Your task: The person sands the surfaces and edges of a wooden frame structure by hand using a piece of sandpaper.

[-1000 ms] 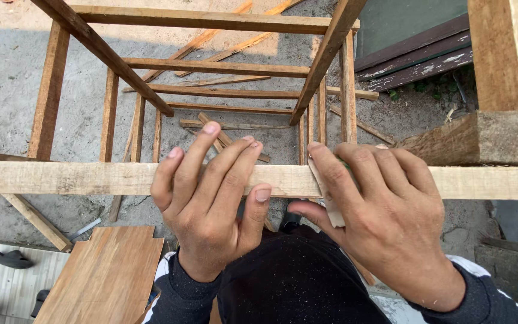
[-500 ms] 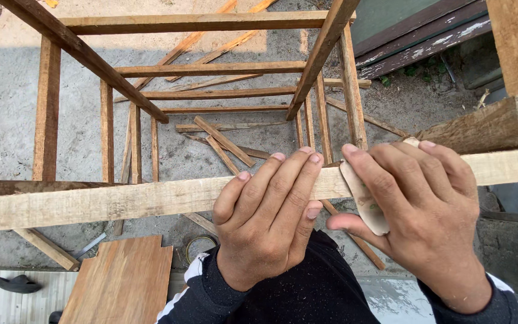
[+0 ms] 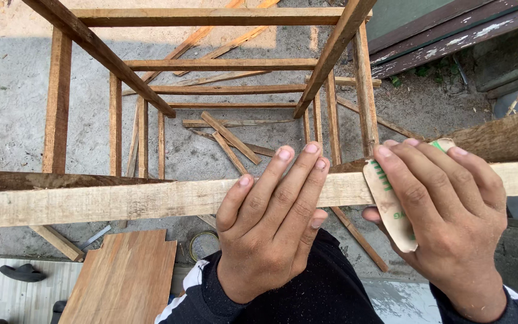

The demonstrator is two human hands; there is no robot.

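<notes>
**Head view: a pale rail is steadied and sandpaper is wrapped over it**

Head view shows a pale wooden rail (image 3: pixel 121 201) running from the left edge to the right edge of a bare timber frame (image 3: pixel 211 63), which stands on a concrete floor (image 3: pixel 7 102) strewn with offcut strips (image 3: pixel 230 138). The left hand (image 3: pixel 268 225) is laid flat over the rail, fingers spread across its top face and curled over the far edge; nothing else is held in it. The right hand (image 3: pixel 445 216) is closed on a folded piece of sandpaper (image 3: pixel 391 207), which is pressed against the rail just beside the left hand, the thumb tucked beneath.

The rail is judged stiff, rough-sawn and splintery, light for its length, and firmly carried by the frame. It is best gripped from above, with the fingers hooked over the edge. The sandpaper is judged thin and pliable, gritty on one face, and is best pinched in a fold. A reddish board (image 3: pixel 124 279) lies below, near the frame's near-left corner.
</notes>
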